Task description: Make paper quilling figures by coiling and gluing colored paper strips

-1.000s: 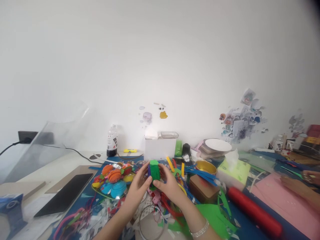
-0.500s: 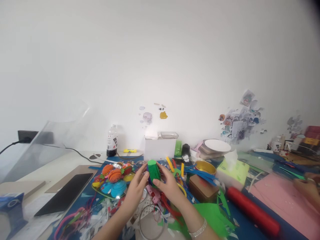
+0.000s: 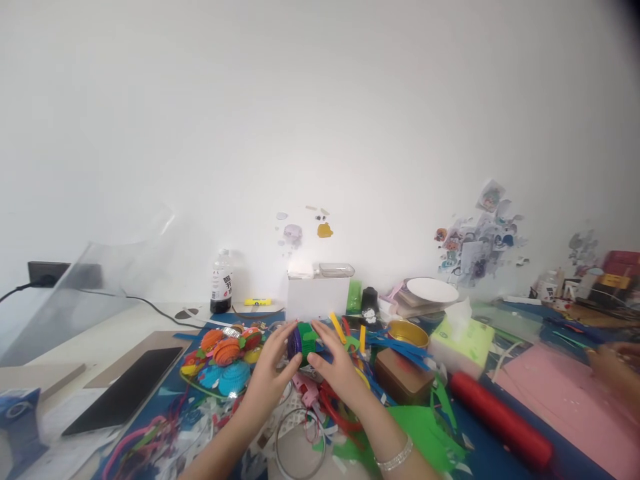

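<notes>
Between my two hands is a small corrugated-paper roll [image 3: 307,347], green with a purple ridged side at its left. My left hand [image 3: 273,365] is curved round the purple side, thumb in front. On the green side, my right hand [image 3: 339,370] closes in with its thumb near the front and fingers over the top. The fingers hide part of the roll. Just below it lies a pink tool [image 3: 306,388], partly covered. Left of my left hand is a plate of orange, blue and yellow corrugated-paper pieces [image 3: 227,352].
Right of my hands are a brown box [image 3: 404,377], a gold tin [image 3: 407,333], a tissue pack [image 3: 463,343] and a red roll [image 3: 501,421]. A metal ring [image 3: 300,445] lies in front among paper scraps. Another person's hand [image 3: 617,370] is at far right.
The corrugated-paper roll has turned between my hands, so more of its purple side shows at the left. My fingers have shifted round it. The view has moved slightly.
</notes>
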Action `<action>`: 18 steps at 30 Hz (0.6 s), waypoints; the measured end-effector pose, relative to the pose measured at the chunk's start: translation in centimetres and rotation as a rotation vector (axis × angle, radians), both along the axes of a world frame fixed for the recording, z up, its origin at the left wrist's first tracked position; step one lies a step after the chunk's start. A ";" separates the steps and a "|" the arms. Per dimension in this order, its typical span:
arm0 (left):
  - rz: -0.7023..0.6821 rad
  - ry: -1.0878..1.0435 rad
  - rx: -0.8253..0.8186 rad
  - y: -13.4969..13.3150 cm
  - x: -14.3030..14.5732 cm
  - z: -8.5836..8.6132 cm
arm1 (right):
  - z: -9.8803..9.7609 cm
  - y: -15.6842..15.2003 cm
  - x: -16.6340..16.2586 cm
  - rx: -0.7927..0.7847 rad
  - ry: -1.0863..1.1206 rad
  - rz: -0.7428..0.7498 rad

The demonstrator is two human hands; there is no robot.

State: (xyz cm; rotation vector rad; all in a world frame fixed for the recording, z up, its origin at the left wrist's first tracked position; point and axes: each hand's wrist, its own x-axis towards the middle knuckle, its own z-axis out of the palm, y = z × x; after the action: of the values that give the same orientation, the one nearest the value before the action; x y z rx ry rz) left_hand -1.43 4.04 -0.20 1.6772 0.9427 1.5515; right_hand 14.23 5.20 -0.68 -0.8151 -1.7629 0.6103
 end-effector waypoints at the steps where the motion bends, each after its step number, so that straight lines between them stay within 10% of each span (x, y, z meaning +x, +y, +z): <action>1: 0.013 0.049 0.054 0.0 -0.1 -0.1 | 0.0 0.1 0.1 -0.008 0.002 -0.012; 7: -0.016 0.090 0.123 -0.1 0.1 -0.9 | -0.4 0.6 -0.1 -0.066 0.063 0.022; 18: 0.020 -0.219 -0.319 0.3 0.5 0.1 | -0.3 0.0 -0.5 0.141 -0.098 -0.054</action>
State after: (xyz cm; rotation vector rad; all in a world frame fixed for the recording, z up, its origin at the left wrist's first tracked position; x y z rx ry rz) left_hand -0.97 4.34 -0.12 1.2540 1.0303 1.4730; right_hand 13.70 5.18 -1.02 -0.8030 -1.8441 0.4110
